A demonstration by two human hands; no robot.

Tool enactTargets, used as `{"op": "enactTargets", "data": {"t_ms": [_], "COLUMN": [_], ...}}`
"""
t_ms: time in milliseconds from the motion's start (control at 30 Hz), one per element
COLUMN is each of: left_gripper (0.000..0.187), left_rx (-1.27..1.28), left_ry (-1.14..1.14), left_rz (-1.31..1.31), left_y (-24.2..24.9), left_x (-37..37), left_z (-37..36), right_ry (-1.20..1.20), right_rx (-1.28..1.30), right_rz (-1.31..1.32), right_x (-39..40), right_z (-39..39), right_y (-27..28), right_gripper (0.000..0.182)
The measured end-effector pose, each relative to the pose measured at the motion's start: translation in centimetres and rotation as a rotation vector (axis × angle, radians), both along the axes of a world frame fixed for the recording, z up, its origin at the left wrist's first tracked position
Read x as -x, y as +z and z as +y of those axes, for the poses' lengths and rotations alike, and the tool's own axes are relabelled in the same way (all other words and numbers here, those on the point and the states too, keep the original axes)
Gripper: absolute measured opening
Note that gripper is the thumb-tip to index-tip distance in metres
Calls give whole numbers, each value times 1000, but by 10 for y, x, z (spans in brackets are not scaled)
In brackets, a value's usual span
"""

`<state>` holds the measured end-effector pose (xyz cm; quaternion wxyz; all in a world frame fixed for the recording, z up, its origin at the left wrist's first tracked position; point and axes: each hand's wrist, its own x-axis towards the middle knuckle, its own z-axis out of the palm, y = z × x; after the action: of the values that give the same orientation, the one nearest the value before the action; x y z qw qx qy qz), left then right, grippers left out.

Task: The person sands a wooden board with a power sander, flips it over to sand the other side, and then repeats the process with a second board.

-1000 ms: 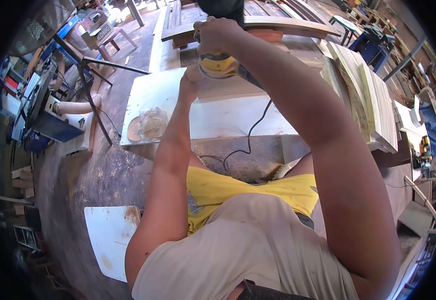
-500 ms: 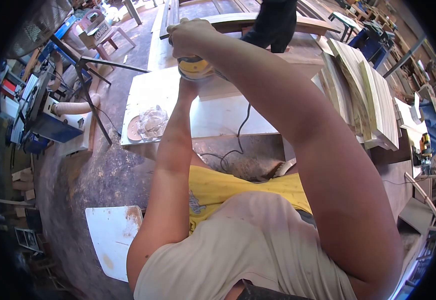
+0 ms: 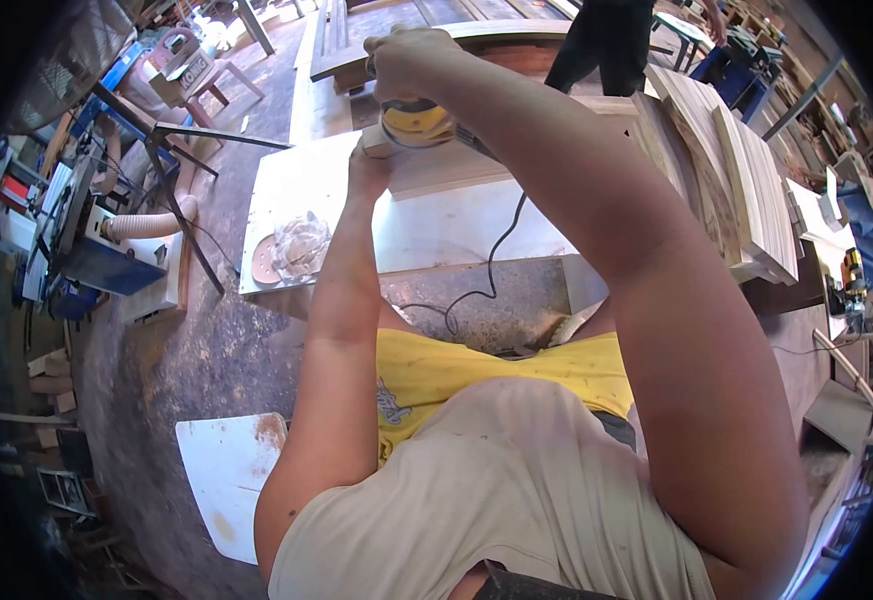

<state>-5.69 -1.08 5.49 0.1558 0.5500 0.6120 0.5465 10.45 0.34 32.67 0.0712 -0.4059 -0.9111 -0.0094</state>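
Note:
My right hand (image 3: 408, 65) is wrapped over the top of a yellow orbital sander (image 3: 419, 126). The sander rests on a wooden board (image 3: 446, 172) near its left end, and a dark cord trails from it toward the floor. At that end my left hand (image 3: 367, 172) grips the board's edge, its fingers partly hidden. Beneath lies a white work panel (image 3: 416, 235). On the panel's left corner sit a crumpled clear plastic bag (image 3: 303, 246) and a round pinkish sanding disc (image 3: 265, 262).
Stacked light boards (image 3: 751, 195) stand to the right. A long curved wooden piece (image 3: 506, 36) lies beyond the sander. Another person's dark-trousered legs (image 3: 606, 50) stand at the back. To the left are a metal stand (image 3: 171, 190) and a blue machine (image 3: 121, 255) with a hose.
My right hand and the sander have shifted slightly right, exposing the board's end beside my left hand. The other person has moved right. The view has shifted a little.

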Motion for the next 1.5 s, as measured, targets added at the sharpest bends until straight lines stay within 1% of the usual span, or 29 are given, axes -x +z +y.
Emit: {"op": "enactTargets", "data": {"t_ms": [67,133,233,300,400,467,500,633,733,800,900,1000,1033,1067,1100,1133,1200,1233,1300,1367,1433,1467,1500], "left_gripper": [55,54,56,62,62,62,61,61,61,60,60,58,58,58,59,59,61,61,62,63,63,64,64], "left_rx": [3,8,16,62,23,43,61,35,47,46,23,5,4,26,51,57,27,27,48,46,47,49,48], "left_ry": [14,28,-35,-76,-65,-48,-26,-42,-2,-33,-61,-81,-85,-39,5,0,-54,-50,-19,18,46,41,39], "left_rz": [-9,-17,-67,-147,-172,-127,-84,-91,-28,-130,-160,-213,-214,-137,-60,-63,-188,-195,-151,-115,-79,-77,-78], "left_y": [6,17,27,32,33,35,37,42,39,42,41,37,37,37,36,35,37,34,28,27,33,35,34], "left_x": [-5,-11,-15,-16,-20,-20,-20,-26,-25,-28,-29,-28,-26,-25,-26,-27,-29,-29,-24,-25,-29,-30,-30], "left_z": [-5,-12,-17,-21,-22,-24,-24,-28,-29,-32,-32,-30,-28,-29,-30,-31,-33,-30,-26,-28,-32,-34,-34], "right_ry": [3,-5,-15,-17,-46,-48,-53,-110,-141,-153,-156,-172,-178,-184,-187,-240,-305,-301,-317,-271,-153,-129,-127], "right_rx": [-4,-16,-41,-55,-74,-87,-87,-98,-88,-78,-84,-163,-109,-54,-52,-26,3,2,84,47,-14,28,27], "right_rz": [44,27,3,-4,-4,12,12,22,45,68,62,100,126,152,150,135,142,136,132,164,136,98,94], "right_x": [-6,-13,-26,-34,-50,-62,-68,-92,-111,-122,-141,-161,-171,-179,-186,-192,-204,-208,-211,-203,-193,-184,-173], "right_z": [3,8,16,22,29,34,37,47,59,64,75,76,74,71,74,81,92,97,97,97,94,83,85], "right_y": [-1,-2,-1,-2,-3,-3,-3,-1,-4,-3,-5,-2,4,9,10,9,7,7,11,9,2,9,3], "right_gripper": [67,66,65,65,65,60,60,58,57,56,53,50,44,37,37,37,37,37,38,39,41,43,43]}}
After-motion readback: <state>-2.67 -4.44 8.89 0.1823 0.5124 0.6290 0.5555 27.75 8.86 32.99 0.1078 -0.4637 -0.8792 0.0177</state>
